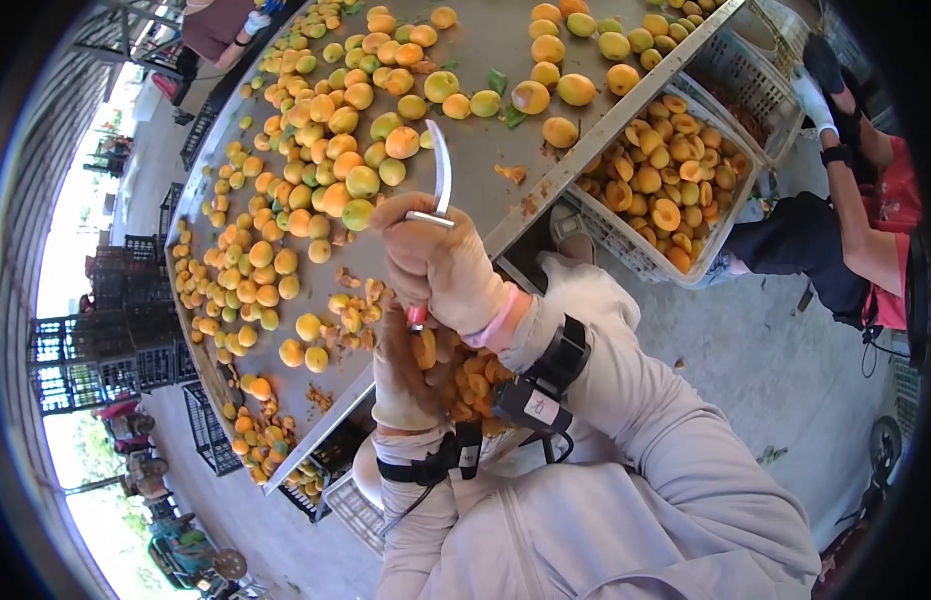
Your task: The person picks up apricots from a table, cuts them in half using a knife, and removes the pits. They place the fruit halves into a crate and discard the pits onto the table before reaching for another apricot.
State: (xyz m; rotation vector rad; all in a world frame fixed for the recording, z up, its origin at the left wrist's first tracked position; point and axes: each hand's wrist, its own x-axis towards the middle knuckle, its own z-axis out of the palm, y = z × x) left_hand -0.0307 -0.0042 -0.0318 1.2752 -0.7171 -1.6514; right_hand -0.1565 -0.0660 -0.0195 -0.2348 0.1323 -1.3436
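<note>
My right hand (435, 262), in a pale stained glove, is closed round the red handle of a curved knife (442, 165); its blade points up over the sorting table (475, 160). Just below, my left hand (397, 365) wears a darkly stained glove. Its fingers curl round an orange apricot (423, 350), partly hidden by my right hand. Beneath both hands, apricot halves (475, 385) fill a container, its rim mostly covered by my arms. Whole apricots (335, 150) lie spread over the table, and torn brownish scraps (357, 310) lie close to my left hand.
A crate of apricot halves (665, 185) stands at the table's right edge, with another crate (750, 85) beyond it. A co-worker in red (890, 210) sits at the right. Another person (217, 30) is at the far left. Black crates (125, 300) are stacked beyond the table.
</note>
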